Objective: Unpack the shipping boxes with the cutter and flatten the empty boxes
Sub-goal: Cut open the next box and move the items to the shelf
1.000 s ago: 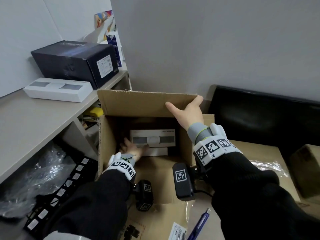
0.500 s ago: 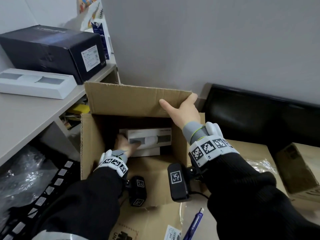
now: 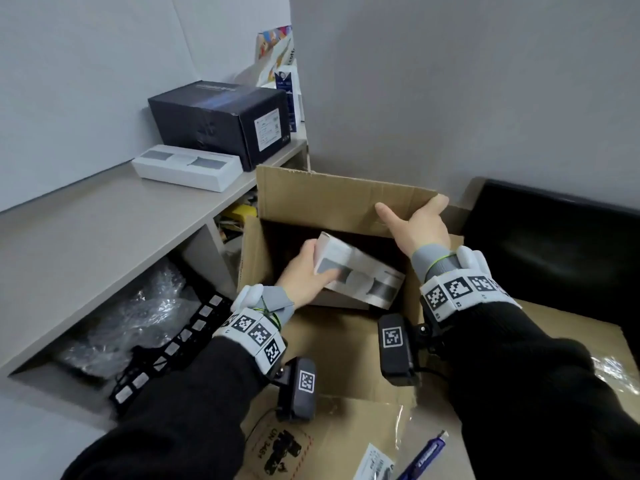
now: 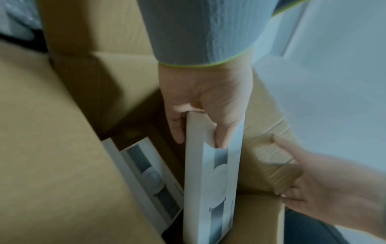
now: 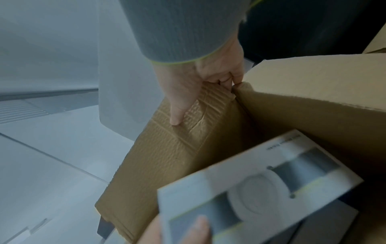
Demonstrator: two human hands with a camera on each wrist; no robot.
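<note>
The left hand now lifts the white product box, tilted, out of the shipping box, whose flap the right hand grips, so unpacking moves on.

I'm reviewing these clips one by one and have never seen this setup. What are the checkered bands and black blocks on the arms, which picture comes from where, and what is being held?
No machine here: a person works with bare hands. The checkered wristbands are tracking markers, and the black blocks under the wrists are small cameras. The wide picture comes from a camera on the head; the two close ones look along each hand.

The left hand grips one end of a white product box, tilted up inside the open cardboard shipping box. The left wrist view shows a second, similar white box lying deeper inside. The right hand holds the far flap back, thumb inside, fingers curled over its edge.

On the shelf to the left sit a black carton and another white box. The blue cutter lies on flat cardboard nearby.
</note>
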